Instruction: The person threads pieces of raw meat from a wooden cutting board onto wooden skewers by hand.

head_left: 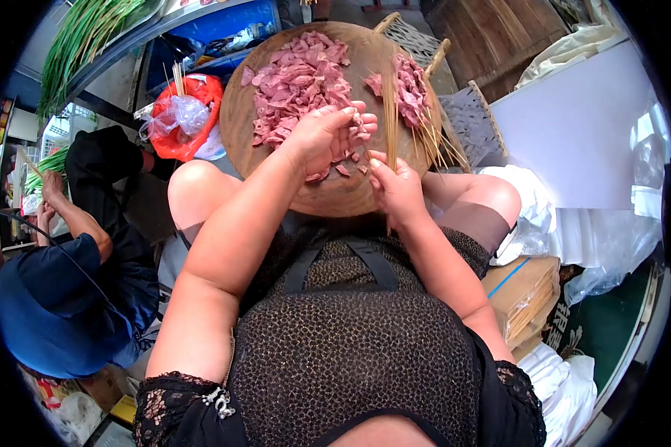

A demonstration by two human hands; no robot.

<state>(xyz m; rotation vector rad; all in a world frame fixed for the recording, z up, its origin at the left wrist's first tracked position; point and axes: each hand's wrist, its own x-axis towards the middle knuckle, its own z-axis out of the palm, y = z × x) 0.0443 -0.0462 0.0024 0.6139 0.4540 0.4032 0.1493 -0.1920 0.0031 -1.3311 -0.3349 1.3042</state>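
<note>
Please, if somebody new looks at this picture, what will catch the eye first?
Probably the large heap of pink, meat-like pieces on the round wooden board. Next, the bundle of thin sticks in the right hand, close to the left hand. The bright red bag left of the board also stands out.

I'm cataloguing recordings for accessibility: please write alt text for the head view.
A person's left hand holds pink meat pieces over a round wooden board, the right hand close beside it, near a bundle of thin sticks. Two piles of cut meat lie there; another person is at left.
</note>
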